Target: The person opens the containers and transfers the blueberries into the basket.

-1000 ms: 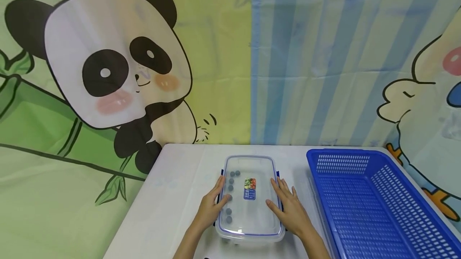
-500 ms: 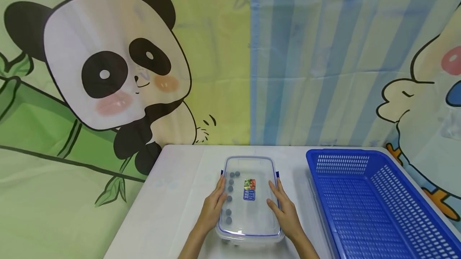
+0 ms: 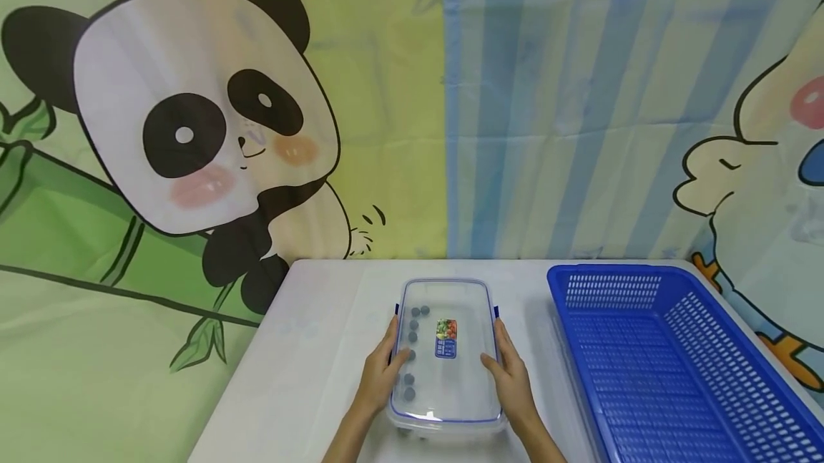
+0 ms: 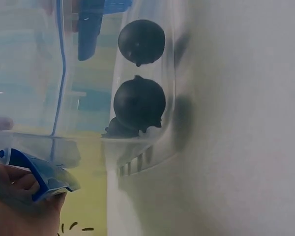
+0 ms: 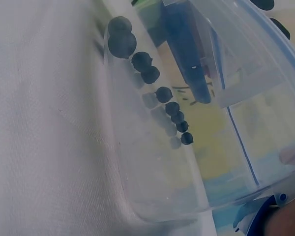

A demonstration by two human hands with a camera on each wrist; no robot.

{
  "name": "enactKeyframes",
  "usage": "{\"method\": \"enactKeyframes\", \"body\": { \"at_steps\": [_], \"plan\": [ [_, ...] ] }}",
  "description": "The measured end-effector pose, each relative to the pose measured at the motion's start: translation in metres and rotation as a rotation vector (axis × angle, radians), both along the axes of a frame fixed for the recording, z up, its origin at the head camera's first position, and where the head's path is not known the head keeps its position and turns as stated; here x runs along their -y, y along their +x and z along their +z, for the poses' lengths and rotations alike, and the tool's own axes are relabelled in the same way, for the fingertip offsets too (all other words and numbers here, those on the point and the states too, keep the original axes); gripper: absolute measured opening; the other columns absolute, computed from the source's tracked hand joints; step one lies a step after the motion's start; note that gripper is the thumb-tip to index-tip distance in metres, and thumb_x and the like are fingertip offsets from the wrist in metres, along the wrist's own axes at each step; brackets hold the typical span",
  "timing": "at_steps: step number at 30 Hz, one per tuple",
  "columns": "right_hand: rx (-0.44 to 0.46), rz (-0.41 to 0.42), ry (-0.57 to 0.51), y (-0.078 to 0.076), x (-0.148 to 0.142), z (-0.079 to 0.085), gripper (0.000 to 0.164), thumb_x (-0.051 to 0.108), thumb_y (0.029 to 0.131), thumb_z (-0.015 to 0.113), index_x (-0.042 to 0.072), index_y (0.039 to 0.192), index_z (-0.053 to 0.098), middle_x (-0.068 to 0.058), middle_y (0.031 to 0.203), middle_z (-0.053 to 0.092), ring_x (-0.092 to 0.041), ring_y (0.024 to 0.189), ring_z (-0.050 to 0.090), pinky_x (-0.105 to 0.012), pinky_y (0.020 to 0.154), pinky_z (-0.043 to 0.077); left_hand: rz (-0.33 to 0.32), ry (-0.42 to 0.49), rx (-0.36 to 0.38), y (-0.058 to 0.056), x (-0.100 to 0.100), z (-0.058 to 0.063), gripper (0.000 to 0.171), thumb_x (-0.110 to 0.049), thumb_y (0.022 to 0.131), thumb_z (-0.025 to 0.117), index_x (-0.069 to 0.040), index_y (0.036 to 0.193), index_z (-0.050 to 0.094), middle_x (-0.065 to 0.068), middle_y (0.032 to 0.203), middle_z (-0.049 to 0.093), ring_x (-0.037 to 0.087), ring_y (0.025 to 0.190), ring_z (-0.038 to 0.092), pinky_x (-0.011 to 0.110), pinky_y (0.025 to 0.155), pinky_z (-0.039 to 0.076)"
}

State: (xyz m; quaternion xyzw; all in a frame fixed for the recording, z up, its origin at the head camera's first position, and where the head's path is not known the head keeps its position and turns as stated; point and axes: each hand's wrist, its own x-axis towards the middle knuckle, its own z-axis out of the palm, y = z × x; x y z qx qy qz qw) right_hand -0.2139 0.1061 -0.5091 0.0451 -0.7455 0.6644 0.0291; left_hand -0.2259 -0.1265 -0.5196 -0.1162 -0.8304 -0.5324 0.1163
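A clear plastic food storage box (image 3: 450, 402) with a blue-lined lid and a small printed label (image 3: 446, 338) sits on the table in front of me. Several dark round balls (image 4: 140, 103) with small pointed tips lie in a row along its left inner side; the right wrist view shows the dark balls (image 5: 122, 44) through the wall. My left hand (image 3: 375, 381) grips the left side, thumb on the lid's edge, fingers by a blue side latch (image 4: 51, 179) that stands out from the box. My right hand (image 3: 515, 384) grips the right side likewise, beside another blue latch (image 5: 258, 216).
A large blue perforated basket (image 3: 644, 363) stands to the right of the box. Both share a white-covered table (image 3: 309, 348). Behind its far edge hangs a printed curtain (image 3: 393, 127) with a panda figure.
My right hand's spread fingers have come off the lid and down around the box's right side. The left hand has settled slightly lower at its side. The box has hardly moved.
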Motion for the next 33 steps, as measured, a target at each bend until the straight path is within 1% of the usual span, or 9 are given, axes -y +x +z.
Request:
{"method": "enactKeyframes", "body": {
  "at_steps": [4,8,12,15,19,23,27,31,33],
  "plan": [
    [0.032,-0.023,-0.005,0.002,0.001,0.001,0.063,0.006,0.094,0.049,0.002,0.146,0.013,-0.009,0.153,0.005,-0.027,0.139,0.003,-0.043,0.113,0.007,-0.021,0.028,-0.003,0.001,-0.001,-0.002,0.060,-0.011,0.090,0.054,-0.001,0.143,0.027,0.009,0.148,0.024,0.028,0.133,0.027,0.036,0.109,0.020],
    [0.047,-0.032,-0.020,0.004,0.001,0.004,0.063,0.005,0.094,0.048,0.003,0.146,0.014,-0.009,0.153,0.006,-0.027,0.139,0.004,-0.042,0.113,0.008,-0.029,0.097,-0.015,0.002,-0.003,-0.002,0.059,-0.005,0.089,0.055,-0.001,0.142,0.029,0.007,0.148,0.024,0.026,0.134,0.026,0.023,0.107,0.019],
    [0.064,-0.041,-0.059,0.003,0.002,0.007,0.063,0.005,0.093,0.050,0.003,0.146,0.015,-0.007,0.153,0.008,-0.025,0.139,0.005,-0.040,0.114,0.009,-0.031,0.138,-0.021,0.009,-0.007,0.014,0.057,0.003,0.087,0.054,0.005,0.139,0.031,0.015,0.146,0.026,0.031,0.132,0.028,0.023,0.106,0.021],
    [0.069,-0.050,-0.090,0.002,0.001,0.011,0.063,0.004,0.092,0.050,0.002,0.145,0.017,-0.006,0.152,0.010,-0.024,0.139,0.007,-0.039,0.114,0.009,-0.026,0.143,-0.002,0.015,-0.010,0.030,0.056,0.006,0.086,0.053,0.009,0.137,0.031,0.020,0.145,0.026,0.035,0.131,0.028,0.032,0.106,0.024],
    [0.065,-0.046,-0.099,0.001,0.000,0.018,0.063,0.004,0.092,0.050,0.002,0.145,0.017,-0.004,0.152,0.012,-0.022,0.139,0.008,-0.038,0.114,0.009,-0.006,0.143,0.027,0.018,-0.012,0.044,0.056,0.006,0.086,0.051,0.008,0.138,0.030,0.017,0.145,0.026,0.033,0.132,0.027,0.035,0.106,0.023],
    [0.039,-0.044,-0.103,0.000,0.005,0.035,0.063,0.004,0.092,0.050,0.002,0.145,0.018,-0.005,0.152,0.012,-0.022,0.139,0.008,-0.039,0.114,0.010,-0.012,0.171,0.024,0.016,-0.007,0.058,0.056,0.005,0.087,0.051,0.008,0.138,0.029,0.014,0.146,0.025,0.031,0.133,0.024,0.032,0.108,0.020],
    [0.003,-0.045,-0.159,-0.002,0.026,0.059,0.063,0.001,0.091,0.050,0.000,0.145,0.018,-0.009,0.153,0.011,-0.024,0.139,0.007,-0.040,0.114,0.009,-0.041,0.228,-0.009,0.006,0.018,0.067,0.056,0.004,0.088,0.053,0.005,0.139,0.031,0.015,0.146,0.025,0.030,0.134,0.025,0.023,0.106,0.022],
    [-0.052,-0.043,-0.242,-0.006,0.069,0.073,0.061,-0.002,0.089,0.049,-0.004,0.143,0.020,-0.014,0.152,0.011,-0.027,0.139,0.007,-0.040,0.114,0.006,-0.044,0.234,-0.007,-0.006,0.064,0.073,0.055,-0.001,0.089,0.054,-0.002,0.141,0.034,0.011,0.148,0.025,0.026,0.135,0.023,0.008,0.102,0.023],
    [-0.070,-0.049,-0.266,-0.008,0.095,0.075,0.061,-0.003,0.088,0.049,-0.005,0.142,0.021,-0.015,0.152,0.012,-0.028,0.139,0.008,-0.040,0.114,0.007,-0.037,0.211,0.023,-0.008,0.090,0.077,0.054,-0.003,0.091,0.054,-0.004,0.141,0.034,0.011,0.149,0.024,0.025,0.136,0.020,0.005,0.099,0.026]
  ]
}}
